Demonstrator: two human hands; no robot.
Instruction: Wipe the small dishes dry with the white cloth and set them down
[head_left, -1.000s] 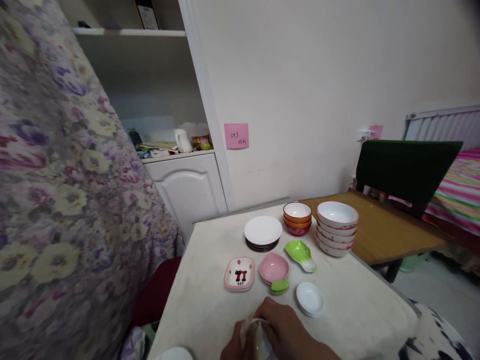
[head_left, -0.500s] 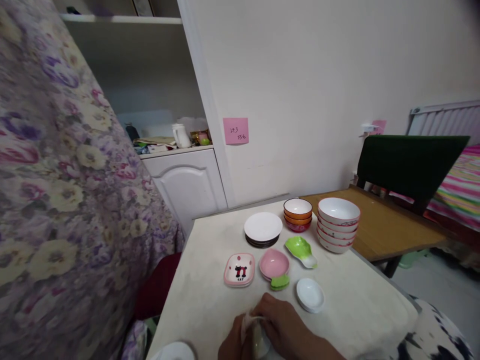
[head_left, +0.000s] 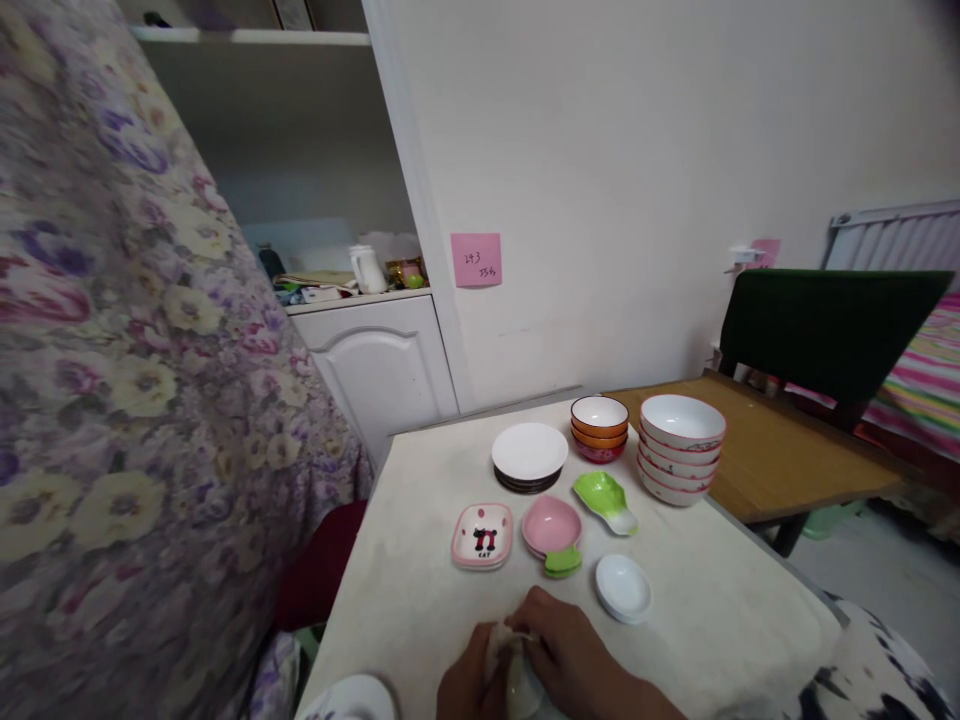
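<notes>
Low in the view, my left hand (head_left: 472,680) and my right hand (head_left: 574,660) are close together over the near edge of the white table (head_left: 420,620). Both are closed around a small pale dish (head_left: 523,692), which shows partly between them. A whitish cloth-like piece (head_left: 498,640) is bunched at my left fingers; its far side is hidden. Just beyond my hands stand pink dishes with green leaf handles (head_left: 551,528), square cat-print dishes (head_left: 482,535) and small white round dishes (head_left: 623,588).
Further back are stacked white plates (head_left: 529,452), orange bowls (head_left: 599,418), large white bowls with red rims (head_left: 681,425) and a green leaf-shaped dish (head_left: 604,500). Another white plate (head_left: 352,695) lies near left. A floral curtain (head_left: 150,350) hangs left; a brown table (head_left: 787,450) adjoins right.
The view has shifted slightly, so the tableware appears a little further right and more of the near-left plate shows. Both hands keep their hold, with only small finger movement.
</notes>
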